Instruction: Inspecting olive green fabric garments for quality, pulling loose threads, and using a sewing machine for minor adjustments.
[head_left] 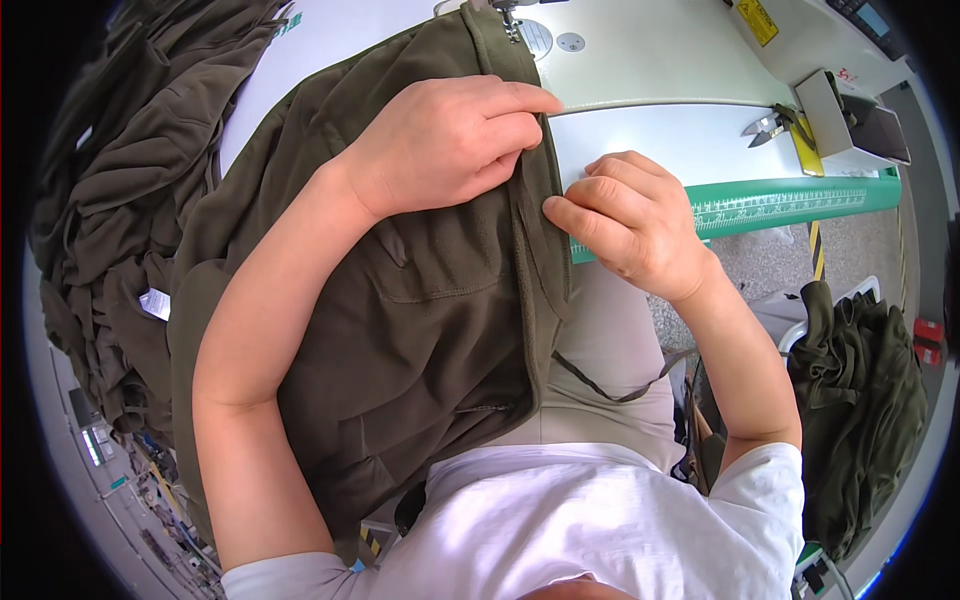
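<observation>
Overhead, the widest thing in view is the white table [660, 150], a sewing station whose pale top curves across the upper part of the picture and ends in a green ruled strip [790, 203] along its near edge. Spread over the table's left half and down onto the person's lap lies the olive fleece garment [430, 310], its seamed edge running up toward the sewing machine's needle area [508, 18] at the top. To the far left a heap of similar olive garments [110, 190] is piled beside the table, and to the right, below the table edge, another bundle of olive cloth [860, 400] hangs over a white frame above the speckled floor [860, 245]. The left hand [450, 140] rests flat on top of the garment, fingers curled over the seam and pressing the cloth down rather than closing around it. The right hand [630, 220] sits just beside it at the garment's edge, its grip pinched closed on the folded hem, thumb and fingers touching the fabric where it meets the green strip. A thin dark drawcord [620, 385] trails from the garment across the lap. At the table's far right stand a small white box [850, 125] and, near it, a pair of thread snips [765, 127] with a yellow tag [808, 148] beside them.
</observation>
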